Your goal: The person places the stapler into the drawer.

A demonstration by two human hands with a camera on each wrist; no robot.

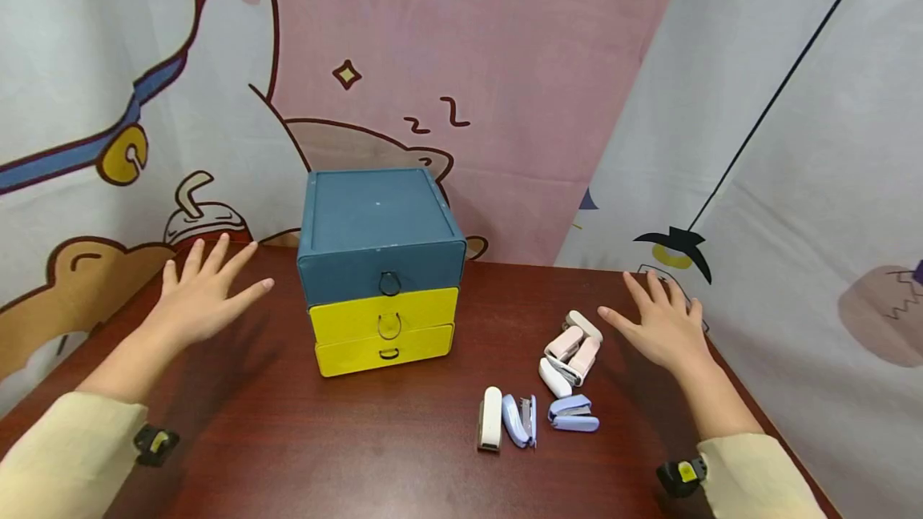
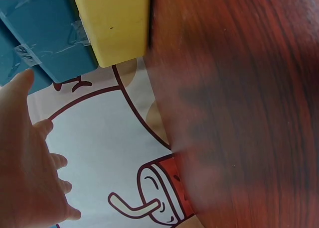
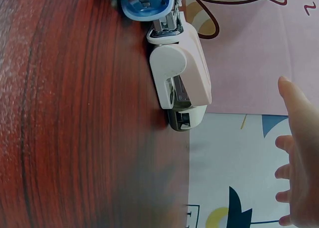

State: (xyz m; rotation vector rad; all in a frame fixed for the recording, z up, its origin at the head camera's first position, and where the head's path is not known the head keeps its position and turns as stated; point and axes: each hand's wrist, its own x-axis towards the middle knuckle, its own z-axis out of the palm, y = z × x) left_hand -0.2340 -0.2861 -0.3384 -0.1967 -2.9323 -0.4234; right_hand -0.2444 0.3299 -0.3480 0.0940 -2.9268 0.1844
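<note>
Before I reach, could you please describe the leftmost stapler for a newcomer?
Find the blue-and-yellow drawer unit on the table. Nearer the viewer, slightly right, is the leftmost stapler. It is white, unlike its light-blue neighbour, and apart from the pile of pale staplers.

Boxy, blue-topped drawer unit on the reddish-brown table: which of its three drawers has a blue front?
The topmost drawer; the middle drawer and bottom drawer beneath it both have yellow fronts.

In the head view, you get bright light. The shiny red-brown wooden table [image 1: 404, 439] glows pale near the bottom. Your bare left hand [image 1: 202, 299] and bare right hand [image 1: 663, 328] cast soft, blurry shadows. Both wrist views look dimmer.
</note>
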